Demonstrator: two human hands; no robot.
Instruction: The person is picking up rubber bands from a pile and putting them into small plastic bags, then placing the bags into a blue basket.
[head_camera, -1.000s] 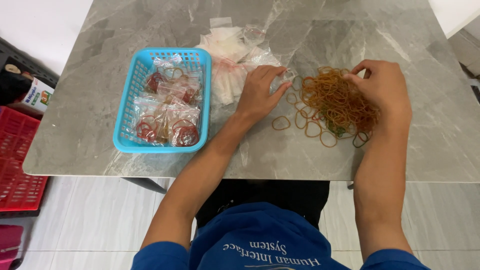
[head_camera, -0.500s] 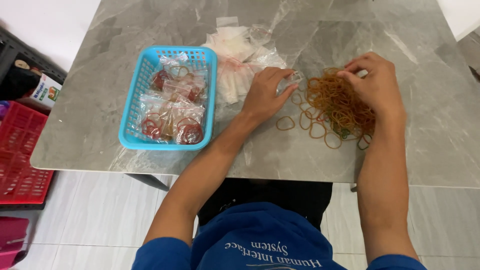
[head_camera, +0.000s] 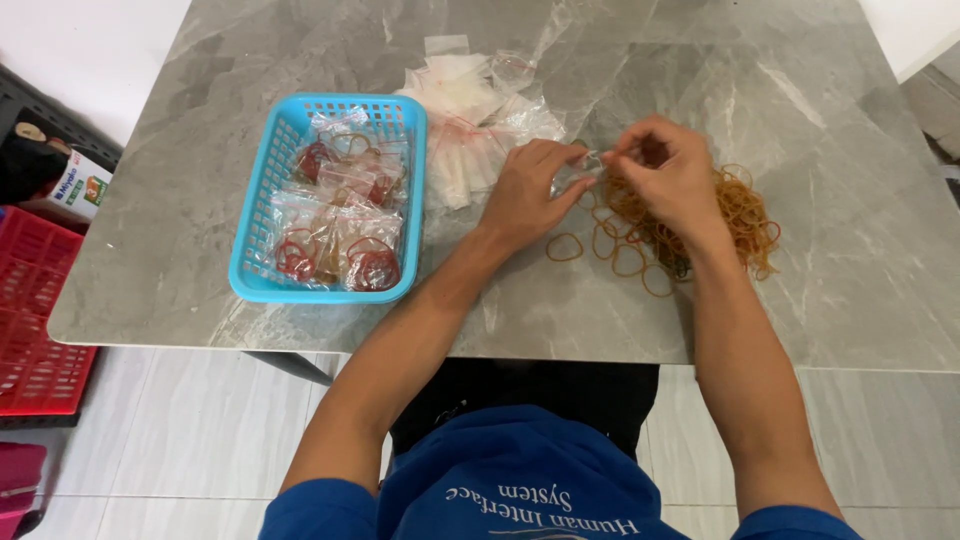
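Note:
A heap of tan rubber bands (head_camera: 745, 215) lies on the grey marble table (head_camera: 250, 60), with a few loose bands (head_camera: 566, 247) in front of it. My left hand (head_camera: 530, 190) pinches a small clear plastic bag (head_camera: 572, 178) beside the heap. My right hand (head_camera: 665, 175) meets it at the bag's mouth, fingers pinched together, over the heap; whether it grips a band is hidden. A stack of empty clear bags (head_camera: 470, 130) sits behind my left hand.
A blue plastic basket (head_camera: 255, 225) at the left holds several clear bags filled with red and tan rubber bands. A red crate (head_camera: 35, 320) and a small box (head_camera: 75, 185) stand on the floor beyond the table's left edge.
My right hand has moved left from the far side of the heap to meet my left hand at the small bag. The camera view has shifted slightly.

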